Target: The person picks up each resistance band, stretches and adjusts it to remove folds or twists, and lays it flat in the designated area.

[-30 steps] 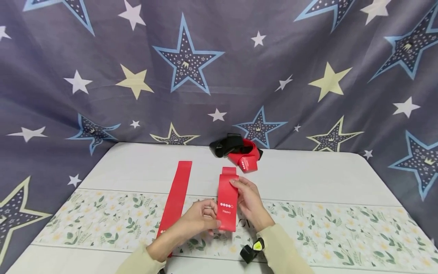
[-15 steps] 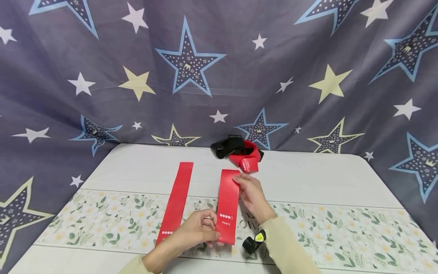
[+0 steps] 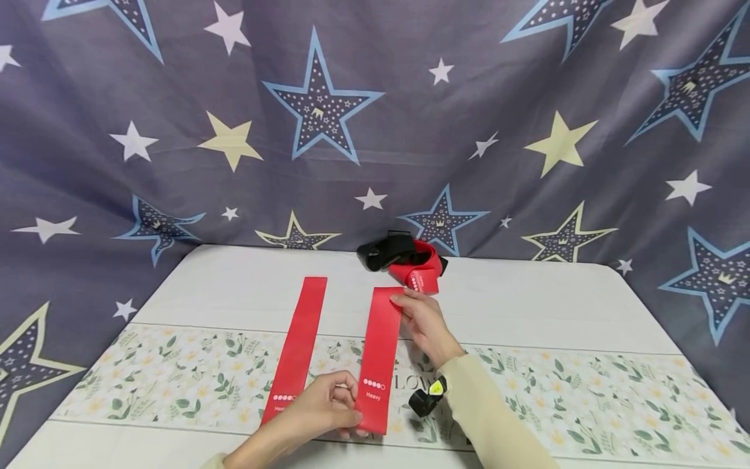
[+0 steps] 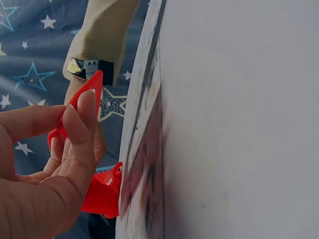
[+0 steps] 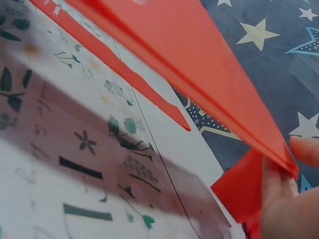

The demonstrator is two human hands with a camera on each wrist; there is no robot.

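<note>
A red resistance band (image 3: 377, 352) printed "Heavy" is stretched lengthwise between both hands, its surface facing up. My left hand (image 3: 322, 404) pinches the near end between thumb and fingers. At the far end my right hand (image 3: 426, 322) grips the band's right edge, thumb on top. In the left wrist view the band (image 4: 98, 82) is seen edge-on in the pinch, apart from the tabletop. The right wrist view shows the band (image 5: 199, 64) as a flattened loop above the table. A second red band (image 3: 300, 339) lies flat to the left, its near end partly behind my left hand.
A bundle of red bands (image 3: 423, 277) and a black strap (image 3: 388, 250) lies at the table's back edge, against a star-patterned curtain (image 3: 498, 78). A floral strip (image 3: 562, 397) crosses the white table. A black wrist camera (image 3: 426, 398) is strapped to my right wrist.
The held band has been drawn out longer, and a folded end at its top now lies straight. My left hand has moved nearer and slightly left. Both hands keep hold of the band.
</note>
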